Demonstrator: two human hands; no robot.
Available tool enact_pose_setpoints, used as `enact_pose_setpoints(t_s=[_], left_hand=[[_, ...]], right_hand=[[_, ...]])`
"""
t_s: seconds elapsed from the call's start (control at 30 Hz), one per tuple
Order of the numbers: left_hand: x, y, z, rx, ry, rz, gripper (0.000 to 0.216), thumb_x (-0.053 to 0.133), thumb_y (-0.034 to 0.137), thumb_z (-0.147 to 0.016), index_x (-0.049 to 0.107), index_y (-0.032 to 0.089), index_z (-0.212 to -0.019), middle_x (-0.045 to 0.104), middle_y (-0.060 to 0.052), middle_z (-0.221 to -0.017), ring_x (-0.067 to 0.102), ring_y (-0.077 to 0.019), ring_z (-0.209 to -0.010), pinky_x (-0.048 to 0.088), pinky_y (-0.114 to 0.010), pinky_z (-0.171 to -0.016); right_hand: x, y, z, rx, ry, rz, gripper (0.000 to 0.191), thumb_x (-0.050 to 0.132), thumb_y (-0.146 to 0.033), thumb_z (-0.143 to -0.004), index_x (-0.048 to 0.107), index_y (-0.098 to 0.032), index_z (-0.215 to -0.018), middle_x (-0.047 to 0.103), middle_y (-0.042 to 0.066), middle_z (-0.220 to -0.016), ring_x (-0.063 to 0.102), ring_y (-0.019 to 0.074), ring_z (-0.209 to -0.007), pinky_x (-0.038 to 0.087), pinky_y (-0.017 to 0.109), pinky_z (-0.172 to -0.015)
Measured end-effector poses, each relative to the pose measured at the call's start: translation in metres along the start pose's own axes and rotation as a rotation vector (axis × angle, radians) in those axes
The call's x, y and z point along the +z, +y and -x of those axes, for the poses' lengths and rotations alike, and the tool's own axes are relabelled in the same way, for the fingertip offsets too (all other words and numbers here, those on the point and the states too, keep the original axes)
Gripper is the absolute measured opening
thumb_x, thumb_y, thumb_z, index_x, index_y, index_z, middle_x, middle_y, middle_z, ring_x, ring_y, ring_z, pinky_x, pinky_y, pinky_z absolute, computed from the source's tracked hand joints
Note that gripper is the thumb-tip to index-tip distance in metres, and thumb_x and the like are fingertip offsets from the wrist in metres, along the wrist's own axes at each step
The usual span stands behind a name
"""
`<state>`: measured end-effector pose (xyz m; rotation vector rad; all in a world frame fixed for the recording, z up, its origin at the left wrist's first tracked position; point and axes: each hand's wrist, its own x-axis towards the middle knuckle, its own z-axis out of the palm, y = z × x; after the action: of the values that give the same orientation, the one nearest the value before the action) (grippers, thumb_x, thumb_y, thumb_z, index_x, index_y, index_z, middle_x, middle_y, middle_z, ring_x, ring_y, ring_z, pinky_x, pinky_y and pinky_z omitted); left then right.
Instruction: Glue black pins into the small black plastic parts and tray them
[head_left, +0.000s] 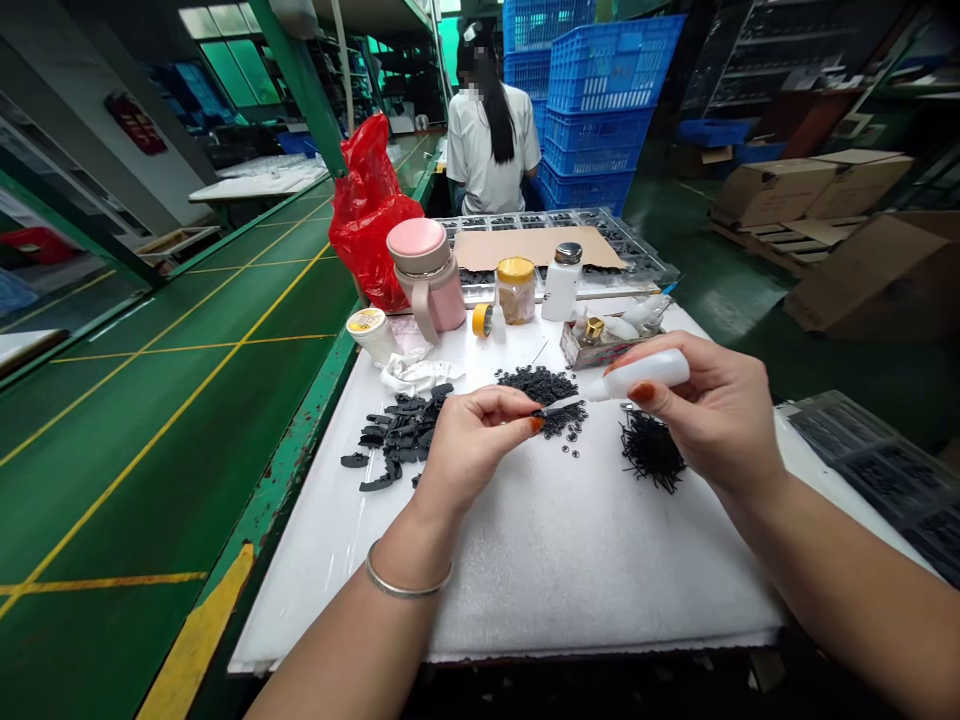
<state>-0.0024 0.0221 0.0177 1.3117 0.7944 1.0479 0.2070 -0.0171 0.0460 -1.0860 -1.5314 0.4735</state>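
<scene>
My left hand [474, 440] pinches a small black part [539, 412] between thumb and fingertips, above the white work surface [570, 570]. In my right hand [712, 410] is a white squeeze bottle [651, 374], tilted with its thin nozzle pointing left. The nozzle tip reaches the black part or lies just beside it; I cannot tell whether they touch. Behind the nozzle spreads a pile of small black rings [541, 384]. Curved black plastic pieces [401, 432] are heaped left of my left hand. Thin black pins [651, 450] lie in a pile below my right hand.
Along the back stand a pink mug [442, 290], a yellow-lidded jar [516, 292], a white bottle with a metal cap [562, 285] and a small box of bottles [592, 350]. A red bag [371, 220] sits behind the mug. Farther off, a person [491, 130] sits beside blue crates [604, 100].
</scene>
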Motion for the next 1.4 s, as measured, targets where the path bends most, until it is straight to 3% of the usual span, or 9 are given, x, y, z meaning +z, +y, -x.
enact_pose_setpoints(t_s=[1.4], left_hand=[[0.0013,0.0024,0.001,0.001,-0.015,-0.053,0.008,0.075,0.018,-0.068,0.074,0.014,-0.075,0.065,-0.008,-0.087,0.06,-0.0171,-0.079,0.049,-0.026,-0.07]], right_hand=[[0.001,-0.0042,0.0038,-0.026,-0.037,0.063,0.014,0.072,-0.034,-0.079,0.068,-0.021,-0.085,0.066,0.003,-0.081,0.058,0.0162,-0.067,0.04,0.028,-0.052]])
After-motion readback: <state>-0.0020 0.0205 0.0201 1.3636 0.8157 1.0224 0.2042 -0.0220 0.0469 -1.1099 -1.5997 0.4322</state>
